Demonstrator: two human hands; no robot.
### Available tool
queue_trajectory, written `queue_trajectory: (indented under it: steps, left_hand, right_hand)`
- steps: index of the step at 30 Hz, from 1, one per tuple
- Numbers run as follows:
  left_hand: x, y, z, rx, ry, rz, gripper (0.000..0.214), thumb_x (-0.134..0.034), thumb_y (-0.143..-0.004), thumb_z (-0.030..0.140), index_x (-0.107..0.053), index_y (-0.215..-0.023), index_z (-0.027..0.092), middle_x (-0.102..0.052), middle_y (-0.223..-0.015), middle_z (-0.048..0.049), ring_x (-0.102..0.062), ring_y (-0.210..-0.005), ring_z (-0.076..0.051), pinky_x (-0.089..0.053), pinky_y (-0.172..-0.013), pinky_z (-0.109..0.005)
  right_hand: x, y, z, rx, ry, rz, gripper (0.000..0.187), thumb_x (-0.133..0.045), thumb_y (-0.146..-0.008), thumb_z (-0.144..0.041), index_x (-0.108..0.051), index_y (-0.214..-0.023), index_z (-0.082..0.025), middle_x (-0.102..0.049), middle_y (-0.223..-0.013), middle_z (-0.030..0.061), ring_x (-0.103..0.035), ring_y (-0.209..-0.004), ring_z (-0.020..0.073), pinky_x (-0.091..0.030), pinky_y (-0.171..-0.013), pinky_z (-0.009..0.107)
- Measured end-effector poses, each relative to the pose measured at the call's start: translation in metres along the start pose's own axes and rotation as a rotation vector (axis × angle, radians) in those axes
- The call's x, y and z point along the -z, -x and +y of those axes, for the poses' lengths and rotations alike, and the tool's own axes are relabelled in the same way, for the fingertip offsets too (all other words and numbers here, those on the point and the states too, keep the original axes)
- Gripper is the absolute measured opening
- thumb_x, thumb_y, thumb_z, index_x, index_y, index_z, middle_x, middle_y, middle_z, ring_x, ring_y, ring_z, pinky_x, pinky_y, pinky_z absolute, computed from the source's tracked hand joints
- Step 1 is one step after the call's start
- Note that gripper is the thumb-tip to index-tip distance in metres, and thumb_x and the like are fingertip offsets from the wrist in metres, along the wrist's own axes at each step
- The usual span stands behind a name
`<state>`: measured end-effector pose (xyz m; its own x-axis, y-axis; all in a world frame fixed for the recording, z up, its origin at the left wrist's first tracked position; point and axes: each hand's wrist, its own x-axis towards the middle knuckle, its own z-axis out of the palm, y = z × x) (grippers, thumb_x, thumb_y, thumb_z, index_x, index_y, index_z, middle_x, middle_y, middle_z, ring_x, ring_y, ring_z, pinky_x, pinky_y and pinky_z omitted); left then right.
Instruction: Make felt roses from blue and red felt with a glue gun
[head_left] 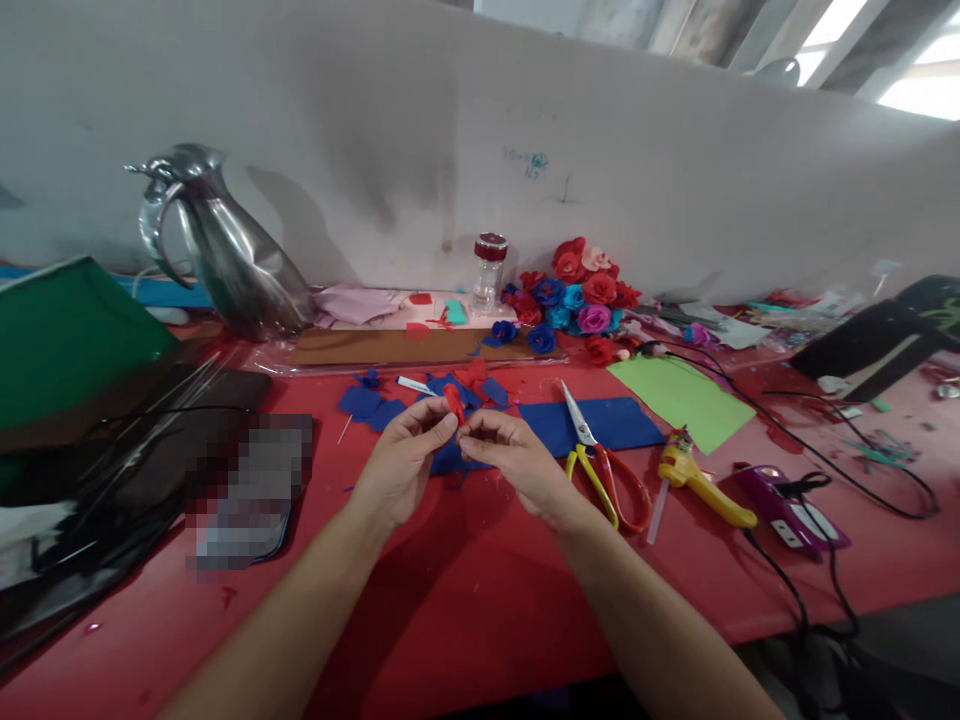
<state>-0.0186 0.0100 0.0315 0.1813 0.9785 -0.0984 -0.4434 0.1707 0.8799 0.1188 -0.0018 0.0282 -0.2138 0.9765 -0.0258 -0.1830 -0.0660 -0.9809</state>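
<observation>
Between my two hands is a small red paper flower point(454, 402), partly rolled and hidden by fingers. My left hand point(414, 445) pinches it between thumb and fingertips. My right hand point(511, 455) is closed at its lower end, the fingers pressed together; what they grip there is too small to make out. Below and behind the hands lie blue paper pieces point(363, 403), red paper scraps point(474, 374) and a white marker point(415, 386). Scissors point(589, 430) with red and yellow handles rest partly on a blue paper strip point(628, 424) to the right.
On the right are a yellow glue gun point(701, 482), a purple power strip point(791, 510) with cables and a green sheet point(679, 395). Finished paper flowers point(592, 290), a glass jar point(488, 275) and a metal jug point(232, 250) stand behind. A phone point(251, 495) lies left.
</observation>
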Motion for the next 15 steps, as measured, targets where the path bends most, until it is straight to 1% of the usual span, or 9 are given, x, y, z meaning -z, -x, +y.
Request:
queue_trajectory:
  steps: [2, 4, 10, 15]
  left_hand:
    - [0.0011, -0.0007, -0.0003, -0.002, -0.003, 0.025, 0.020, -0.081, -0.056, 0.025, -0.067, -0.069, 0.019, -0.058, -0.068, 0.0037, -0.048, -0.063, -0.009, -0.039, -0.062, -0.023]
    - [0.0016, -0.0007, 0.0002, -0.002, -0.015, 0.020, 0.018, -0.080, -0.056, 0.025, -0.066, -0.066, 0.018, -0.057, -0.067, 0.0035, -0.047, -0.062, -0.009, -0.038, -0.062, -0.023]
    - [0.0004, 0.0012, 0.0031, 0.001, -0.077, -0.106, 0.018, -0.077, -0.063, 0.032, -0.068, -0.064, 0.017, -0.057, -0.070, -0.0001, -0.049, -0.069, -0.012, -0.039, -0.066, -0.024]
    - [0.0012, -0.0002, 0.0034, -0.017, -0.083, -0.117, 0.019, -0.078, -0.062, 0.031, -0.066, -0.058, 0.017, -0.055, -0.069, -0.0001, -0.047, -0.068, -0.012, -0.039, -0.066, -0.025]
  right_hand:
    - [-0.0001, -0.0002, 0.0000, 0.005, 0.020, 0.007, 0.012, -0.072, -0.065, -0.029, -0.062, -0.066, -0.022, -0.055, -0.063, -0.0046, -0.049, -0.063, 0.0111, -0.042, -0.067, 0.027]
    - [-0.0004, -0.0002, 0.0002, 0.007, 0.028, 0.012, 0.012, -0.071, -0.065, -0.028, -0.062, -0.066, -0.022, -0.055, -0.063, -0.0046, -0.048, -0.063, 0.0110, -0.041, -0.066, 0.026]
    - [-0.0012, -0.0006, 0.0018, -0.024, -0.026, -0.003, 0.011, -0.072, -0.063, -0.026, -0.062, -0.066, -0.021, -0.056, -0.065, -0.0049, -0.049, -0.063, 0.0103, -0.041, -0.067, 0.026]
    - [-0.0005, -0.0012, 0.0039, -0.026, -0.031, -0.001, 0.011, -0.072, -0.063, -0.025, -0.063, -0.067, -0.022, -0.057, -0.067, -0.0048, -0.050, -0.065, 0.0104, -0.041, -0.069, 0.027]
